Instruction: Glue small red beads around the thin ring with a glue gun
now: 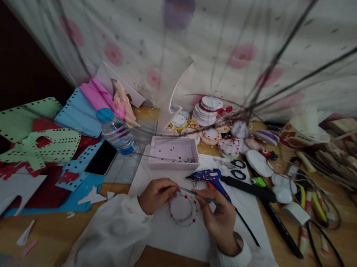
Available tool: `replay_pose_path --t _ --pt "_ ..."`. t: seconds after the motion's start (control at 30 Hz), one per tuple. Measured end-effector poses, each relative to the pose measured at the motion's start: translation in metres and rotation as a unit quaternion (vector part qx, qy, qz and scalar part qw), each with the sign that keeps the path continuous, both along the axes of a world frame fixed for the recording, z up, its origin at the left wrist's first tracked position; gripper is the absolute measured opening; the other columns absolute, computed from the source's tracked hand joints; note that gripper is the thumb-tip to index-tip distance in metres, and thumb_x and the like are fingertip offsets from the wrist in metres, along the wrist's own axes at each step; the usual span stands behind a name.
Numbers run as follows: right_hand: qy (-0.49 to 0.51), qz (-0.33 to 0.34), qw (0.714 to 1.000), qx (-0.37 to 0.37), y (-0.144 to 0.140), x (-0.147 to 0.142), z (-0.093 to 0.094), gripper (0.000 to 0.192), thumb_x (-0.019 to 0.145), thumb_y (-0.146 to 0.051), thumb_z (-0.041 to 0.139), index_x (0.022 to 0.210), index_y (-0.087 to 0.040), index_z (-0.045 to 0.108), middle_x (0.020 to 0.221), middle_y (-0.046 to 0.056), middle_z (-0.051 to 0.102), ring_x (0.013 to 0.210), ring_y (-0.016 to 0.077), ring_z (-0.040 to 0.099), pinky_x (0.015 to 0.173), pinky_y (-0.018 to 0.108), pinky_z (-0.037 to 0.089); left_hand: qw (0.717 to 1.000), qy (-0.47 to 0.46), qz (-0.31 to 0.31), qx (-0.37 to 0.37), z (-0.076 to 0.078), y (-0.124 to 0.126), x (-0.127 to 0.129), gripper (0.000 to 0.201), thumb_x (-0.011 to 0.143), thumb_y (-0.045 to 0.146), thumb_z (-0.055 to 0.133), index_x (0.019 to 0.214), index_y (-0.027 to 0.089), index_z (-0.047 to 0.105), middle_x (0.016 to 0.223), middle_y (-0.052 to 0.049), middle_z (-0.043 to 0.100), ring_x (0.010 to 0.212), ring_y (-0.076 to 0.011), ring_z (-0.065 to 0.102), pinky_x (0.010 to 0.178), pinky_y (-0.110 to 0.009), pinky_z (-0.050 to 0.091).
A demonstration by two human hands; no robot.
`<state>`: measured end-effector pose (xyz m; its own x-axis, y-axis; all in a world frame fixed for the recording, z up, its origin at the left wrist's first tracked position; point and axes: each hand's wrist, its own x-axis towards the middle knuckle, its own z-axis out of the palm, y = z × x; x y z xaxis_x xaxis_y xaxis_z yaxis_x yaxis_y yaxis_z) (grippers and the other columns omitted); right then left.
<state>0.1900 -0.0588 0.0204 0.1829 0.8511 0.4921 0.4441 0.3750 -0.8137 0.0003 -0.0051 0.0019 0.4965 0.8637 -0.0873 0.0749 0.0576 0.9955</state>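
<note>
Clear plastic water bottle with blue cap (118,132) far left. My left hand (156,195) pinches the white paper disc with red-dotted rim (183,208); my right hand (218,217) grips a thin green stick (199,195), possibly tweezers. Blue glue gun (211,179) just behind. Tip blurred.

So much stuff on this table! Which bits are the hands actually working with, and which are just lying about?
In use:
- left hand and right hand holding a thin stick
- round beaded disc on the white sheet

Lying about:
- blue glue gun
- scissors
- pink tray
- water bottle
- phone
- punched paper scraps
- stack of finished discs
</note>
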Motion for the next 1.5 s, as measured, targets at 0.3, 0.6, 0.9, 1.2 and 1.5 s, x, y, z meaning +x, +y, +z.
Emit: replay_pose_path --t 0.3,0.6,0.9,1.2,1.5 --pt "-0.002 -0.009 1.0 0.015 -0.001 0.0 -0.003 0.009 0.079 -0.014 0.064 0.082 -0.022 0.068 0.076 0.003 0.072 0.068 0.0176 0.067 0.061 0.03 0.056 1.0 0.008 0.008 -0.02 -0.001 0.001 0.001 0.034 0.084 0.043 0.056 0.088 0.011 0.067 0.07 -0.003 0.059 0.051 -0.0085 0.048 0.049 -0.021 0.04" --pt "0.002 -0.012 1.0 0.011 0.001 -0.001 -0.003 0.007 0.079 -0.016 0.065 0.083 -0.022 0.067 0.075 0.002 0.071 0.066 0.0167 0.067 0.059 0.028 0.055 1.0 0.008 0.009 -0.019 0.0 0.001 0.002 0.035 0.085 0.044 0.055 0.085 0.011 0.068 0.067 -0.002 0.057 0.05 -0.0083 0.047 0.048 -0.021 0.038" --pt "-0.005 -0.016 1.0 0.018 0.0 -0.002 -0.004 0.009 0.078 -0.014 0.065 0.082 -0.022 0.066 0.075 0.002 0.072 0.067 0.017 0.067 0.061 0.029 0.056 0.999 0.0 0.01 -0.042 -0.004 0.0 0.002 0.034 0.084 0.043 0.056 0.088 0.011 0.068 0.069 -0.003 0.058 0.051 -0.0083 0.047 0.048 -0.021 0.038" --pt "-0.066 -0.005 0.993 0.098 -0.005 -0.003 -0.001 0.026 0.077 -0.001 0.059 0.089 -0.024 0.063 0.089 0.002 0.074 0.075 0.0178 0.069 0.064 0.033 0.052 0.999 -0.006 -0.001 0.052 0.011 0.0 0.001 0.037 0.085 0.045 0.056 0.085 0.012 0.074 0.081 -0.009 0.06 0.071 -0.0156 0.057 0.063 -0.026 0.045" --pt "-0.257 0.06 0.949 0.173 -0.007 -0.015 -0.001 0.031 0.077 0.0 0.056 0.099 -0.021 0.063 0.1 0.006 0.073 0.062 0.0134 0.065 0.057 0.029 0.046 0.996 -0.05 0.034 0.07 0.01 0.0 0.003 0.036 0.088 0.042 0.053 0.085 0.014 0.075 0.084 -0.009 0.059 0.083 -0.0192 0.058 0.079 -0.032 0.044"
